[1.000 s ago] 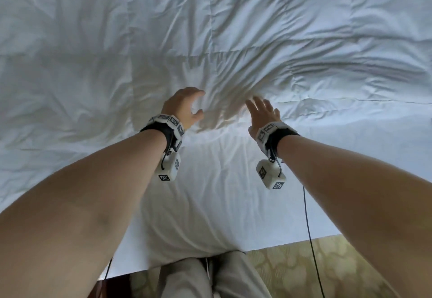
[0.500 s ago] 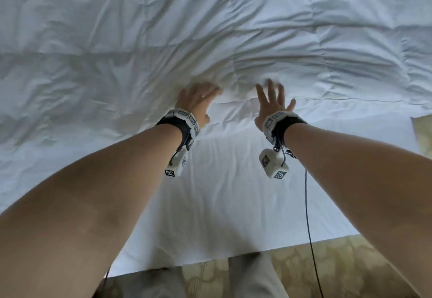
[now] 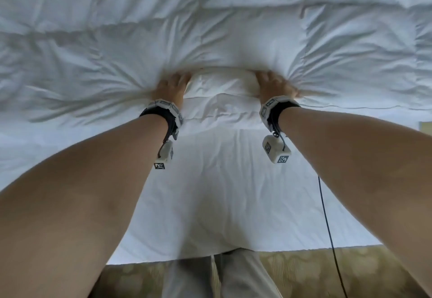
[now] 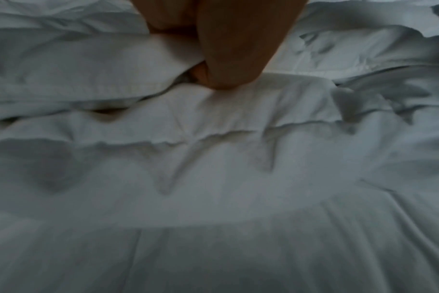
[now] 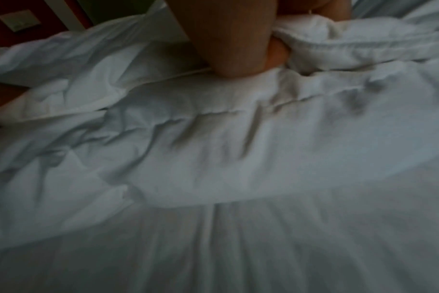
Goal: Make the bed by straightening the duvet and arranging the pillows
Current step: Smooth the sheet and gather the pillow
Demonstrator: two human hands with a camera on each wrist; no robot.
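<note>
A white quilted duvet [image 3: 233, 29] covers the far part of the bed, its near edge bunched between my hands. My left hand [image 3: 170, 87] grips a fold of the duvet edge, with creases fanning out to the left. My right hand [image 3: 273, 85] grips the same edge about a forearm's length to the right. In the left wrist view my left hand [image 4: 221, 65] pinches the duvet [image 4: 93, 65] between thumb and fingers. The right wrist view shows my right hand [image 5: 241, 55] curled round a bunched fold of duvet [image 5: 326, 41]. No pillow is in view.
The white bed sheet [image 3: 222, 192] lies bare between the duvet edge and the near side of the bed. Patterned carpet [image 3: 304, 272] and my trousered legs [image 3: 217, 276] are below the bed edge. A black cable [image 3: 327, 223] hangs from my right wrist.
Both hands have reached forward from open above the sheet and closed on the duvet's near edge, which now bunches between them.
</note>
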